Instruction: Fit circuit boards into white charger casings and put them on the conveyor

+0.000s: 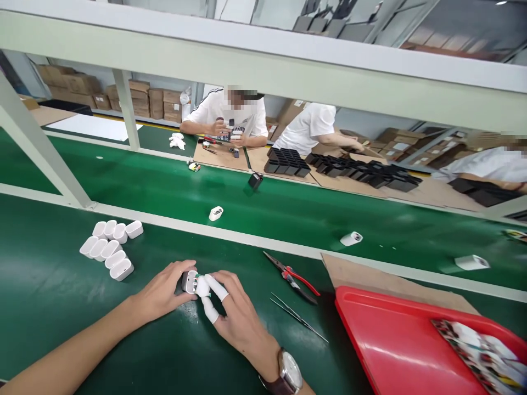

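Note:
My left hand (167, 291) is closed round a small open housing (189, 281), its opening turned to the right. My right hand (236, 312) wears white finger cots on the thumb and a finger, and pinches a small white part (203, 286) with bits of green at the housing's mouth. Whether that part is partly inside cannot be made out. Red-handled pliers (290, 274) and metal tweezers (300, 318) lie on the bench to the right of my right hand. Several white housings (121, 269) stand grouped to the left, openings up.
A red tray (382, 329) with wired white parts (486, 351) stands at right, beside a cardboard sheet (395, 282). Behind a low rail, a green conveyor belt (164, 192) carries white housings (351, 238) and a black box (255, 181). Co-workers sit beyond; a frame beam (263, 71) crosses above.

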Motion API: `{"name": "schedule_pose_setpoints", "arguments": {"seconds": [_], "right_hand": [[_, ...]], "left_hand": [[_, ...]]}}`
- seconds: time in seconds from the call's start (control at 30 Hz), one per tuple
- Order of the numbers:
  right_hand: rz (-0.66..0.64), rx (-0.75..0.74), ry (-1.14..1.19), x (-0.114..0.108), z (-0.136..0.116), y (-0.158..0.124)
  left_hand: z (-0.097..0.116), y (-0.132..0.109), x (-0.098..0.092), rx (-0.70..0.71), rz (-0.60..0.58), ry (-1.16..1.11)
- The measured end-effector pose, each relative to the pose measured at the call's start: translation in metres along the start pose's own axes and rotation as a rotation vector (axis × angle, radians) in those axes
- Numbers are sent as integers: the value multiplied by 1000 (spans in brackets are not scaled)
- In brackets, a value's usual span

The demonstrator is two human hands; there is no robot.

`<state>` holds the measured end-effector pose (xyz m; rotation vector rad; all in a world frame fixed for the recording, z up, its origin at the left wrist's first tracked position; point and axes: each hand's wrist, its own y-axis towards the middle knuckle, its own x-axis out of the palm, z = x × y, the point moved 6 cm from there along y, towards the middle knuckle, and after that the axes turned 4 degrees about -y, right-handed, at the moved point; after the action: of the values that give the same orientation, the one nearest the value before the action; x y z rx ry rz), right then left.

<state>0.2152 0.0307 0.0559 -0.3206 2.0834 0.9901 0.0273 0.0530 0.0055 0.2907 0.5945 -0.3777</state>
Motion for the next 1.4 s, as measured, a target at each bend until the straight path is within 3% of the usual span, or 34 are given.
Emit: {"name": "schedule_pose_setpoints", "arguments": {"seconds": [0.17, 0.43, 0.93, 1.4], "right_hand": [[-66, -28, -106, 0, -9, 3], [-115, -65, -144, 0, -15, 10], [-151, -28, -94, 1, -13, 12], [-125, -81, -202, -1, -21, 12]], "left_hand": [[10, -7, -1, 124, 18, 100], [12, -4, 0, 185, 52, 135], [13, -4, 0, 121, -8, 67], [9, -5, 4, 174, 60, 62]]}}
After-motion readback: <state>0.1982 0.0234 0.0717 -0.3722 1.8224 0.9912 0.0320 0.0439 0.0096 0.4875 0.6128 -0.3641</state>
